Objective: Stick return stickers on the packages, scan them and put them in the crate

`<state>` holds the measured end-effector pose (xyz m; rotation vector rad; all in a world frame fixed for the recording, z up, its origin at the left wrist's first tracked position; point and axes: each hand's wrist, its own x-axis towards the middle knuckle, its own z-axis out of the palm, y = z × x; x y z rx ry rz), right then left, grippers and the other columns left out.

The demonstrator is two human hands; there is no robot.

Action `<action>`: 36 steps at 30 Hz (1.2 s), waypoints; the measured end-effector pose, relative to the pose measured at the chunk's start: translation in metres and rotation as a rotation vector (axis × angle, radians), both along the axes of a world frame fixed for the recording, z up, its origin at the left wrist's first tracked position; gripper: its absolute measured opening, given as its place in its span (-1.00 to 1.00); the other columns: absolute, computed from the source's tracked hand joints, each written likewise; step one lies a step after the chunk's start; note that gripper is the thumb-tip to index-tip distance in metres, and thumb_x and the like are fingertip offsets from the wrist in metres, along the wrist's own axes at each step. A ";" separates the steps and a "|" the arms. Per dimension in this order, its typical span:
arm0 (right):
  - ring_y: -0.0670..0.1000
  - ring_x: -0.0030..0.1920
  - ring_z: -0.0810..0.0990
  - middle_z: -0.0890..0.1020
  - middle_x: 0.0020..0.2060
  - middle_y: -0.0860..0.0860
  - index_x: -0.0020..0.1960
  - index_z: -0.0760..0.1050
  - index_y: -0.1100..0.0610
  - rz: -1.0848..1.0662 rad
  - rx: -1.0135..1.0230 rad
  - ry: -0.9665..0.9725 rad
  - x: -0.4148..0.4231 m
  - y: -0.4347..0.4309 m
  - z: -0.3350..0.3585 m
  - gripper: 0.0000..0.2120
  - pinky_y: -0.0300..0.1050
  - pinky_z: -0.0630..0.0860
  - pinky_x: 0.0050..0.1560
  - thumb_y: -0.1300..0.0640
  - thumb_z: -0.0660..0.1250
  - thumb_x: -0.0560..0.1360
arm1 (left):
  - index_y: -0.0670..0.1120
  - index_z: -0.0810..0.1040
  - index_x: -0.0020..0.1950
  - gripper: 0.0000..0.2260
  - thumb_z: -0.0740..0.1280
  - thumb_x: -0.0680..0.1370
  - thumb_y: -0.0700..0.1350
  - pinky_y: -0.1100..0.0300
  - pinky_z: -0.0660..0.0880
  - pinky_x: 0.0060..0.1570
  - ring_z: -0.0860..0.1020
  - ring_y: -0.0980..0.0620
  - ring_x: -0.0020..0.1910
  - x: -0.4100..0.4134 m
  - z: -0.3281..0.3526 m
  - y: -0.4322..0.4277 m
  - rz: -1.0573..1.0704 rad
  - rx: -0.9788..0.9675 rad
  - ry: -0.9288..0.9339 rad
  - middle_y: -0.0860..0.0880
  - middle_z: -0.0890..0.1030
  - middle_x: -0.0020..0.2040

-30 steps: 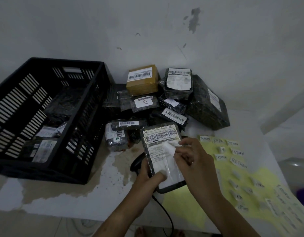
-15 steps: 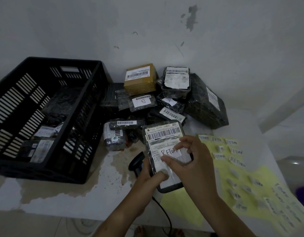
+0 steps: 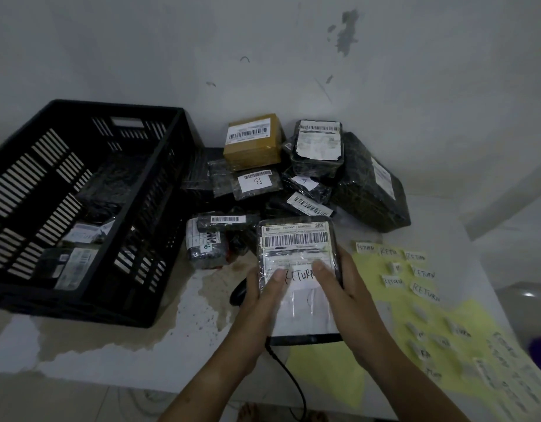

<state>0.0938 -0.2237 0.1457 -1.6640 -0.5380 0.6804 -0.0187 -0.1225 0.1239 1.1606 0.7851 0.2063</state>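
Stained white table [image 3: 116,360]. Frame centre: left hand [image 3: 257,306] and right hand [image 3: 350,300] grip package [image 3: 296,239] by its sides, thumbs pressing RETURN sticker [image 3: 300,274]. Black crate [image 3: 168,166] at left.

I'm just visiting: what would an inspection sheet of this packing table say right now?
Surface: white table, stained near the black crate.
Job's things: held package with RETURN sticker on it; black crate with some packages inside; pile of packages by the wall; yellow sheet of RETURN stickers.
Clutter: nothing seen.
Hands: left hand and right hand both grip the held package, thumbs on the sticker.
Cables: black cable runs from the scanner under the package.
Surroundings: scuffed white wall.
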 end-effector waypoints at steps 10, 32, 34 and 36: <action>-0.28 0.25 0.50 0.53 0.26 -0.30 0.45 0.29 -0.18 -0.082 -0.060 -0.197 -0.005 0.005 -0.012 -0.55 -0.12 0.45 0.31 -0.13 0.24 0.58 | 0.25 0.38 0.43 -0.60 0.30 0.59 0.21 0.60 0.36 -0.07 0.43 0.60 0.08 0.011 0.003 -0.001 0.096 0.290 0.068 0.36 0.51 0.27; -0.10 -0.03 0.64 0.66 -0.01 -0.13 0.36 0.41 -0.16 -0.086 -0.083 -0.242 0.002 0.008 -0.012 -0.65 -0.19 0.57 -0.06 -0.15 0.07 0.63 | 0.27 0.36 -0.02 -0.79 -0.02 0.71 0.11 0.74 0.22 -0.22 0.37 0.73 -0.19 0.012 0.013 -0.006 0.168 0.304 0.061 0.47 0.57 -0.19; -0.19 0.04 0.63 0.65 0.06 -0.19 0.35 0.42 -0.16 -0.056 -0.046 -0.208 0.001 0.008 -0.008 -0.66 -0.28 0.55 0.01 -0.16 0.18 0.60 | 0.28 0.42 0.10 -0.88 0.11 0.64 0.19 0.68 0.31 -0.16 0.45 0.66 -0.08 0.013 0.013 -0.003 0.167 0.341 0.075 0.62 0.53 -0.13; -0.27 0.10 0.60 0.63 0.10 -0.28 0.34 0.44 -0.13 -0.047 -0.014 -0.179 -0.001 0.009 -0.007 -0.63 -0.37 0.51 0.07 -0.11 0.33 0.55 | 0.31 0.41 0.17 -0.85 0.29 0.61 0.17 0.64 0.36 -0.11 0.48 0.61 0.00 0.013 0.009 0.000 0.168 0.403 0.076 0.60 0.54 -0.04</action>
